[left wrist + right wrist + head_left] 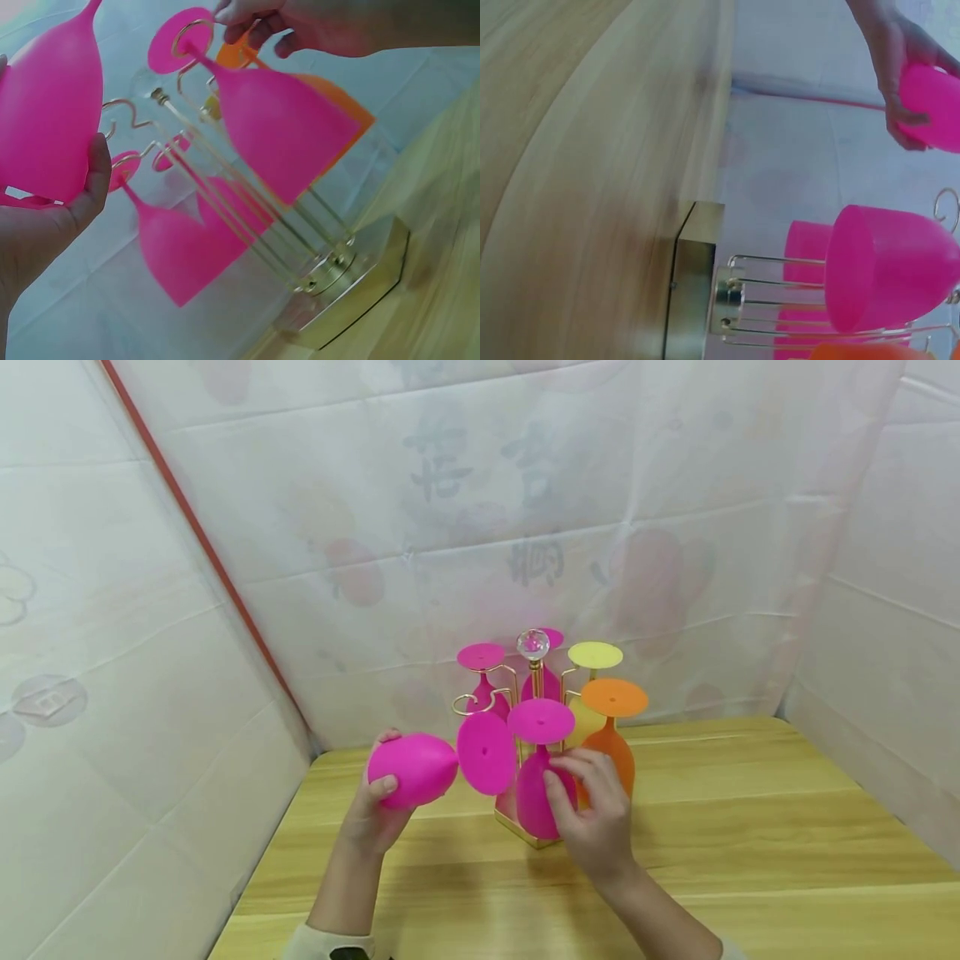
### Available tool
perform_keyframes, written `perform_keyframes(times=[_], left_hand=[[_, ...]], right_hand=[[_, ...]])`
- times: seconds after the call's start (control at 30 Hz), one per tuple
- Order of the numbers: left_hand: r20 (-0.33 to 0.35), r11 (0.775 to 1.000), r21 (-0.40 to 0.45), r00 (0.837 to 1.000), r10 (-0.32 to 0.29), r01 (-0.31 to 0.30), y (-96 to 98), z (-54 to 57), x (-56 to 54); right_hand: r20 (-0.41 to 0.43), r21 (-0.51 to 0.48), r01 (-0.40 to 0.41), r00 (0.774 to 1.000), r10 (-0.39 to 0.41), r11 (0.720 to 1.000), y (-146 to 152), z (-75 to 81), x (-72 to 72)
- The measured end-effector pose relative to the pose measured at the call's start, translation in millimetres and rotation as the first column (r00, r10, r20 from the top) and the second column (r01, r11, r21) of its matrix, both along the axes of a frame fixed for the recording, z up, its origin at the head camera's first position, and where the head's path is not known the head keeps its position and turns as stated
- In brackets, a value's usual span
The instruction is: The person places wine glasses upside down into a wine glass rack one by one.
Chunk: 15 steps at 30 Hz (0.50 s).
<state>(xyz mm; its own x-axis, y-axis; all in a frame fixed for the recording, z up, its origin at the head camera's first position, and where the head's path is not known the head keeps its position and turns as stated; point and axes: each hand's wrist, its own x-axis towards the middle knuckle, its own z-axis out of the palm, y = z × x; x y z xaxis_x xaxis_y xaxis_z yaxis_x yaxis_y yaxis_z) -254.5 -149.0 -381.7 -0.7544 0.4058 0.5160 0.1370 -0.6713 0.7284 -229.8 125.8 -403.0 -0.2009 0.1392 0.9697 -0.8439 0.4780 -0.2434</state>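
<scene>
My left hand grips a pink plastic goblet around its bowl, thumb in front. The goblet lies tilted sideways, its round foot toward the rack and close under an unfilled curled hook. My right hand has loosely bent fingers beside the stem of another pink goblet, which hangs upside down at the rack's front. In the left wrist view, its fingertips are right at that goblet's foot, with no object visible between them.
The gold rack has a hexagonal base and a clear ball on top. Also hanging upside down are an orange goblet, a yellow goblet and pink goblets behind. Patterned sheets surround the wooden table.
</scene>
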Motion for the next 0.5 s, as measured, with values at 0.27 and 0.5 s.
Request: perform_keyframes(times=[0.27, 0.5], left_hand=[[0.005, 0.994, 0.046, 0.995, -0.096, 0.096, 17.2, 1.9, 11.4], [0.027, 0.991, 0.033, 0.991, -0.127, 0.127, 31.8, 5.2, 23.9]], right_hand=[[-0.174, 0.052, -0.029, 0.984, 0.038, 0.998, -15, 17.5, 11.5], [-0.202, 0.118, -0.065, 0.975, 0.088, 0.991, -26, 29.9, 20.0]])
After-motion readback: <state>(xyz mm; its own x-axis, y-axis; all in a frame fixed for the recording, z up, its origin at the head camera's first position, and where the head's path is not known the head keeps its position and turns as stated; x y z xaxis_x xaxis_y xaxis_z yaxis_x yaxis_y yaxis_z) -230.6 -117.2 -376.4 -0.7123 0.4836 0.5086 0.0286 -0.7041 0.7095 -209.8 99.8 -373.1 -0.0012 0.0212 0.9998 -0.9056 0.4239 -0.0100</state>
